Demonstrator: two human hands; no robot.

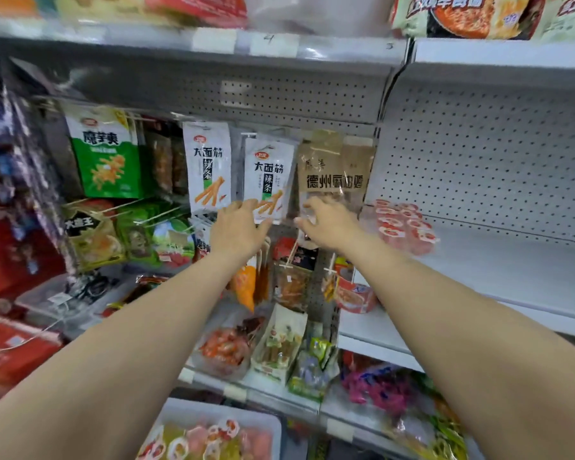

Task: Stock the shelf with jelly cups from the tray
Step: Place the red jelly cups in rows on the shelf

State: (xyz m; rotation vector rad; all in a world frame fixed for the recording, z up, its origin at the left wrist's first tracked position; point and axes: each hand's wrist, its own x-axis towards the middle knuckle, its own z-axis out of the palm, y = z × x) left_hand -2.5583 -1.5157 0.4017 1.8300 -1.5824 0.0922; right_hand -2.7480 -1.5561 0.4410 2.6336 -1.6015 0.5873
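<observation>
The white shelf [498, 260] on the right took up most of that side, bare across its far and right stretches, with a small cluster of red jelly cups [404, 227] already standing at its left end against the pegboard back. To the left hung the pegboard snack display [269, 174], packets crowded on hooks. At the near bottom edge sat the tray [263, 423], holding more jelly cups [200, 441] in red, yellow and pink.

Both arms reached far forward over the display. The left hand [238, 227] was spread with fingers relaxed, resting near the lower edge of a white packet and gripping nothing. The right hand [329, 222] sat just left of the shelved cups, fingers extended toward a clear wrapper; the frame was blurred there, so I could not tell whether it pinched anything.

Judged from this, the hands were between loads. To do the step well, the next cups ought to be carried from the tray upright, set down just right of the existing cluster, lids up, pushed back to the pegboard, and kept clear of the hanging packets.
</observation>
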